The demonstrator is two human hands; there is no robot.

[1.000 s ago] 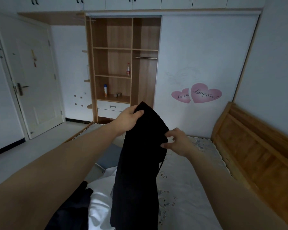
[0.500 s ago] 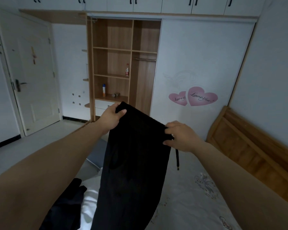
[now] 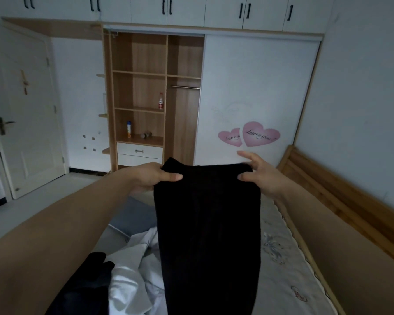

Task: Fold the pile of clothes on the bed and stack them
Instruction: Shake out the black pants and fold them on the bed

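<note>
A black garment (image 3: 208,235) hangs in front of me over the bed (image 3: 282,264), held up flat by its top edge. My left hand (image 3: 150,178) pinches its top left corner. My right hand (image 3: 258,172) pinches the top right corner between thumb and fingers, with the other fingers spread. Below, on the bed, lie a crumpled white garment (image 3: 132,276), a dark garment (image 3: 89,276) at the lower left and a grey one (image 3: 132,217) further back.
A wooden headboard (image 3: 341,201) runs along the right side of the bed. Ahead stands an open wardrobe (image 3: 155,98) with bottles on its shelves and a white sliding door with pink hearts. A white room door (image 3: 25,114) is on the left.
My hands have moved apart along the garment's top edge, spreading it wide and level. The right hand shifted right and the garment now hangs flat.
</note>
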